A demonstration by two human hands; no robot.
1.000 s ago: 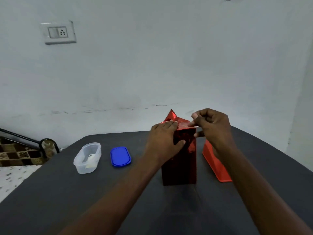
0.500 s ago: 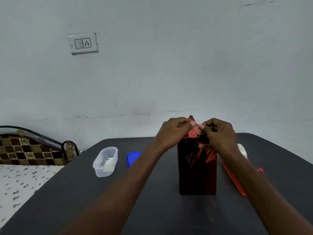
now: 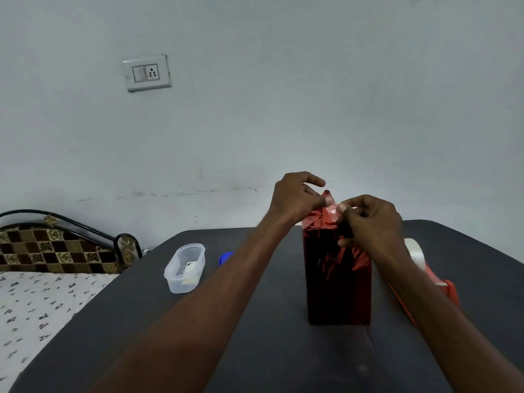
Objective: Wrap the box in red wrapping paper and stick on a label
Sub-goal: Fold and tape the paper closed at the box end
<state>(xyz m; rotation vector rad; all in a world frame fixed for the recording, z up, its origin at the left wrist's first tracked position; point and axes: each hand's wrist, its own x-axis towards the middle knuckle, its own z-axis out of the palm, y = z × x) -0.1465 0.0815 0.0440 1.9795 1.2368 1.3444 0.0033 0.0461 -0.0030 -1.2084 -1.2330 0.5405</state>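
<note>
Upright on the tabletop [image 3: 255,350], red-wrapped box [image 3: 338,290]; left hand [image 3: 295,201] and right hand [image 3: 371,219], fingers curled, pinching its top paper flaps.

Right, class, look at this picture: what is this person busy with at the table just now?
A person is wrapping a tall box that stands upright on a dark table, already covered in shiny red paper. Both hands work at its top: the left hand and the right hand pinch a strip of clear tape over the folded paper there. A tape roll lies to the right, an open plastic tub to the left.
</note>
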